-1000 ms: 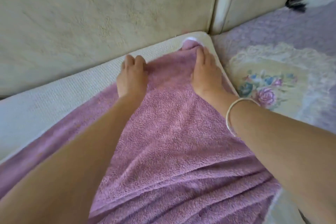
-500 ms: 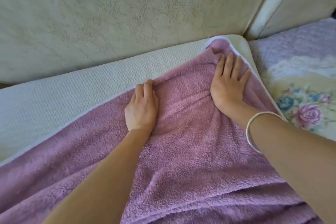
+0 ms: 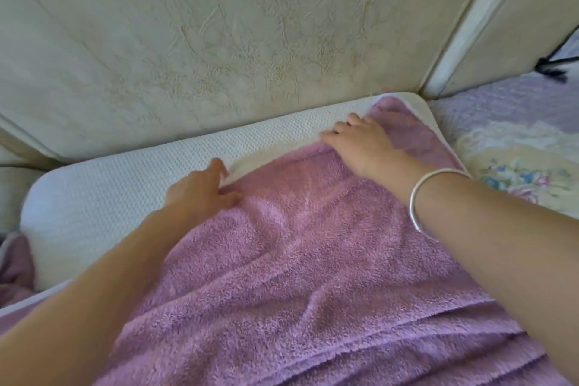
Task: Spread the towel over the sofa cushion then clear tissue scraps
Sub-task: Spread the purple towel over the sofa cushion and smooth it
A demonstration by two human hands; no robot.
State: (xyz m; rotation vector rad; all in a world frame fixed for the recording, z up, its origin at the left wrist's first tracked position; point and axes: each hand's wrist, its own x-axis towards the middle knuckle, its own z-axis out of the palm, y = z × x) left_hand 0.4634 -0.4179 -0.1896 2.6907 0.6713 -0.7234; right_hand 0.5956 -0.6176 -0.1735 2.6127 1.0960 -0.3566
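Observation:
A fluffy purple towel (image 3: 313, 260) lies rumpled over the white textured sofa cushion (image 3: 125, 185), leaving a strip of cushion bare along the back and left. My left hand (image 3: 200, 191) rests on the towel's far edge, with the thumb on the towel and the fingers reaching onto the bare cushion. Further right, my right hand (image 3: 360, 144), with a silver bangle on its wrist, presses on the same edge near the cushion's back right corner, fingers slightly bent. No tissue scraps are in view.
The cream sofa backrest (image 3: 250, 41) rises right behind the cushion. A floral quilted cover (image 3: 517, 150) lies to the right. More purple cloth (image 3: 15, 263) hangs off the cushion's left end. A black cord (image 3: 551, 67) sits at the far right.
Both hands have slid left along the towel's far edge. The view has swung left, showing the cushion's left end and more bare cushion.

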